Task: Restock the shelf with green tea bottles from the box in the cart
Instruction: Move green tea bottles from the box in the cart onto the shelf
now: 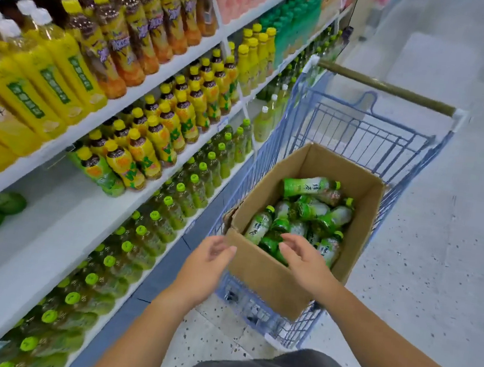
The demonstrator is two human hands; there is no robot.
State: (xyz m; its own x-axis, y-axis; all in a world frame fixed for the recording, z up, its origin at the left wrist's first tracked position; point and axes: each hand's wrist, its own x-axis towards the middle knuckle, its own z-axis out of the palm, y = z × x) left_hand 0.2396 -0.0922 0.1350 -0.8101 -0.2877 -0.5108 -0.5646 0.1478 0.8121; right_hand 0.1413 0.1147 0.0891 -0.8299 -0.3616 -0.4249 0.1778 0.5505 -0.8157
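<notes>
Green tea bottles [306, 217] lie jumbled on their sides in the box [266, 279], none in hand yet. Fingers of the right hand [301, 259] are spread & loosely bent just over the bottles at the near end, gripping nothing; can't tell if the tips touch one. The left hand [204, 266] is relaxed, open & empty, outside the box by its near-left corner. The box sits askew in the blue wire cart [361, 130], near end seemingly up on the rim. The cart stands just beside the shelf [58, 222], which has bare space on one tier. Risks, imo: pulling one bottle from the heap may roll the others, leaning on the near wall could tip the box, & a nudge could send the cart rolling.
</notes>
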